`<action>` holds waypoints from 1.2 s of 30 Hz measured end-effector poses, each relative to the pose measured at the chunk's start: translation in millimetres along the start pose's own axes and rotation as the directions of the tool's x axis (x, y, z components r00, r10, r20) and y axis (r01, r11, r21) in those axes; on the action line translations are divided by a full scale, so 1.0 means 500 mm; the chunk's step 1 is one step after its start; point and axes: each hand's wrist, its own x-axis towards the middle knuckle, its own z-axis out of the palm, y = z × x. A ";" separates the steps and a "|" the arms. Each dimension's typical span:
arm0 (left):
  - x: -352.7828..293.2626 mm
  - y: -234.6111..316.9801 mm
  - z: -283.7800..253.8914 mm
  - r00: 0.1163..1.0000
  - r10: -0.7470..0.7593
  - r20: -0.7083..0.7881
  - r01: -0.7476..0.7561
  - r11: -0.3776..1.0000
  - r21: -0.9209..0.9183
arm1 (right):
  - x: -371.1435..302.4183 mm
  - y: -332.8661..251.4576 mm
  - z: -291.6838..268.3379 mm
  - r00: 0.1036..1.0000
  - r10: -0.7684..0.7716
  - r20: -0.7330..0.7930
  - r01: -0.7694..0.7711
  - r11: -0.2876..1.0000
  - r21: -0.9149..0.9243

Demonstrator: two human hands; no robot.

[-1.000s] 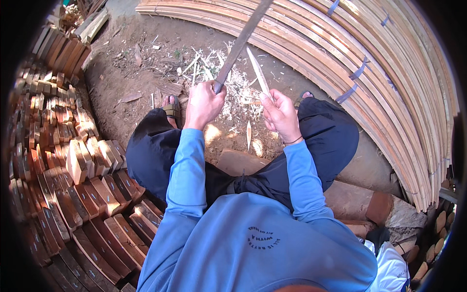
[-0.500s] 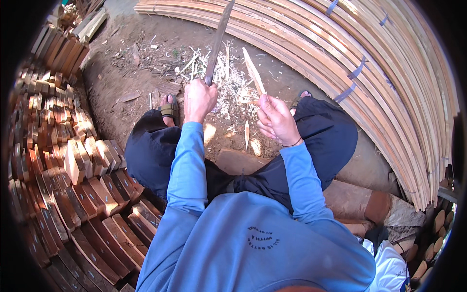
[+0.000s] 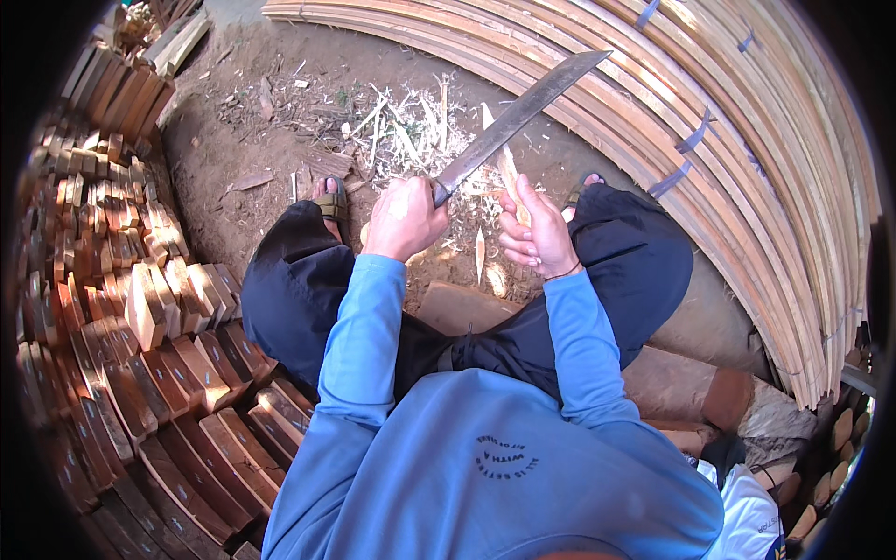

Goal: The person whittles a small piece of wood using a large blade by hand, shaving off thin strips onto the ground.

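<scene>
My left hand point(image 3: 407, 218) is closed round the handle of a long machete point(image 3: 518, 114). Its dark blade slants up and to the right, crossing over a pale pointed wooden stick point(image 3: 509, 174). Whether the edge touches the wood I cannot tell. In my right hand point(image 3: 539, 229) the stick's lower end is gripped, thumb lying along it, and its tip shows beyond the blade. Below and between both hands, a small pale pointed piece of wood point(image 3: 480, 254) lies on the ground.
Wood shavings point(image 3: 401, 135) litter the dirt beyond my hands. Long bundled wooden strips point(image 3: 709, 140) curve along the right. Stacked short wooden blocks point(image 3: 177, 373) fill the left. My sandalled feet point(image 3: 330, 201) stand on either side; a flat brick-like slab point(image 3: 462, 306) lies between my legs.
The machete has swung from pointing nearly straight up to slanting right, over the stick. My left hand has moved right and slightly nearer me; the stick stays in my right hand.
</scene>
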 end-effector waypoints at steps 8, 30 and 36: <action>0.087 -0.019 -0.015 0.955 -0.278 -0.104 0.263 0.955 -0.138 | -0.027 -0.011 0.019 0.994 -0.085 0.071 0.095 0.983 -0.156; 0.038 -0.009 0.009 0.995 -0.089 -0.036 0.088 0.996 -0.021 | 0.014 0.022 -0.004 0.970 -0.217 -0.105 0.161 0.907 -0.389; 0.048 -0.030 -0.003 0.969 -0.202 -0.143 0.196 0.979 -0.056 | 0.005 0.009 0.005 0.967 -0.245 -0.075 0.199 0.902 -0.383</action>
